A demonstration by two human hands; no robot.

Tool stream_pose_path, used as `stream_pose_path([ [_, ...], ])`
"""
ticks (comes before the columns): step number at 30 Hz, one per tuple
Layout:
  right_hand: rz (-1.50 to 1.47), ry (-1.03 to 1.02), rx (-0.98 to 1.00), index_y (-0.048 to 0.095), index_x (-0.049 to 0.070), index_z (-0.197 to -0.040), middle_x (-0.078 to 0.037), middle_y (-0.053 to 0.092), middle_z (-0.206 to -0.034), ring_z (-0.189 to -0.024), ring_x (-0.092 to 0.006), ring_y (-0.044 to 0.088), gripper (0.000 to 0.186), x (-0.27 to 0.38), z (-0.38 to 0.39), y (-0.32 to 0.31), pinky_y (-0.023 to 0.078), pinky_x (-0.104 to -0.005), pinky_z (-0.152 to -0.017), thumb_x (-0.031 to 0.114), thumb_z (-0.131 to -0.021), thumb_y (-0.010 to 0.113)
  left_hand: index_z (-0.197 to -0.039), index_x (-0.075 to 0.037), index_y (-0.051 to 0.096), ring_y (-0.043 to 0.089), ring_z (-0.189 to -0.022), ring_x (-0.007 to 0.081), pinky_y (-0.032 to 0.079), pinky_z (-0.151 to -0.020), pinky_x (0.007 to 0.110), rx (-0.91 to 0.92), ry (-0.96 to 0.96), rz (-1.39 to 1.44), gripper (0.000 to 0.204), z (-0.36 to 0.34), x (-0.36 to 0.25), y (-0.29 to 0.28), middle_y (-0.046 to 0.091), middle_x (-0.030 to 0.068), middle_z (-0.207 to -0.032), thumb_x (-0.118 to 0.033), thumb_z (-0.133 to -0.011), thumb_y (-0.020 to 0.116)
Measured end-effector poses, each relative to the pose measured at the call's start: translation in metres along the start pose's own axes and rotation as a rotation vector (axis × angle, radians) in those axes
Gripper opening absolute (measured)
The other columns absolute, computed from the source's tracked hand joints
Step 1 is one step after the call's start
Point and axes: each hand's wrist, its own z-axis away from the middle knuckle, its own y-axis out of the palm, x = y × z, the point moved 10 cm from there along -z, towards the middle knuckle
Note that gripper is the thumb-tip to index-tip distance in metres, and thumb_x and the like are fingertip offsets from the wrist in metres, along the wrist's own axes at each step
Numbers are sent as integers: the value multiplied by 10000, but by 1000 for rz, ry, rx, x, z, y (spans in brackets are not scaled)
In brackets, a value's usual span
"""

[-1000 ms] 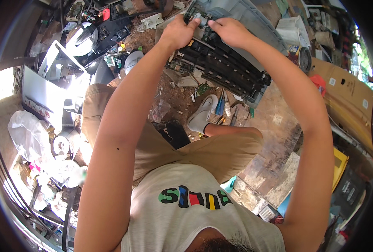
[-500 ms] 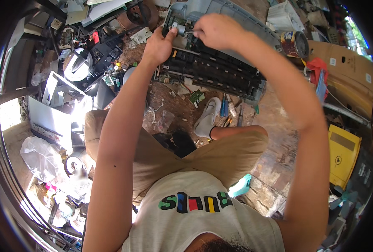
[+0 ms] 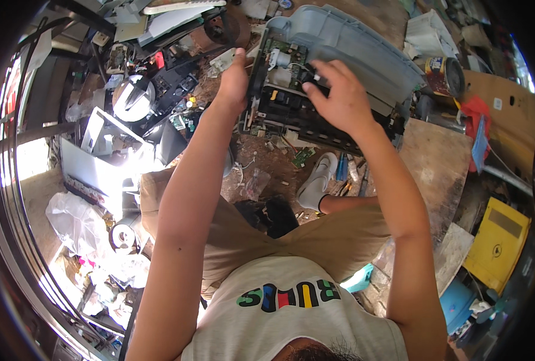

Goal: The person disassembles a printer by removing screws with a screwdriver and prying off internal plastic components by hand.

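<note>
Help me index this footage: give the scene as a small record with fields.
Left hand: beside the left edge of the opened machine; contact unclear
Right hand: fingers spread over the machine; contact unclear
Machine: black inner parts in front of a grey plastic casing
Ground near shoe: loose green circuit board, blue-handled tools
Right side: yellow panel, red bag

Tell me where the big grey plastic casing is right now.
In the head view, the grey plastic casing lies at the top, right of centre, just beyond the right hand, with a black mechanism along its near side.
</note>
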Motion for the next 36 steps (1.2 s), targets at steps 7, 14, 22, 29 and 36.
stream_pose_path([
  [7, 240, -324, -5, 635, 61, -1186, -107, 613, -1112, -1056, -317, 569, 441, 35, -41, 18, 486, -426, -902, 242, -794, 727, -1145, -32, 649, 625, -780, 159, 519, -736, 307, 66, -20, -11, 438, -1, 6, -4, 675, 60, -955, -407, -1032, 452],
  [14, 346, -336, 228, 665, 42, -1123, -111, 643, -1061, -1061, -308, 573, 386, 41, -67, 57, 479, -408, -901, 239, -797, 730, -1053, -17, 700, 654, -980, 356, 488, -860, 418, -190, 233, -568, 496, -21, -2, -38, 689, 218, -1037, -463, -988, 495],
  [22, 292, -388, -39, 642, 67, -1187, -114, 646, -1106, -1073, -319, 579, 435, 44, -44, 11, 478, -406, -924, 309, -833, 707, -1194, 26, 635, 588, -1011, 229, 437, -934, 368, -124, 217, -572, 588, -36, 6, -32, 668, 149, -1104, -504, -982, 494],
  [29, 20, 224, -216, 643, 67, -1214, -118, 660, -1131, -1026, -284, 634, 454, -83, 126, -115, 494, -362, -882, 363, -873, 691, -1193, -7, 631, 610, -1107, 345, 466, -963, 416, -304, 1097, -1387, 657, 69, -66, 53, 652, 210, -1141, -517, -792, 736],
  [36, -86, 818, -191, 660, 49, -1181, -144, 712, -990, -937, -314, 675, 445, -257, 301, -87, 516, -398, -825, 392, -897, 642, -1072, -77, 711, 685, -940, 330, 527, -830, 415, -392, 710, -1676, 550, 79, -61, 41, 712, 163, -976, -514, -743, 764],
])
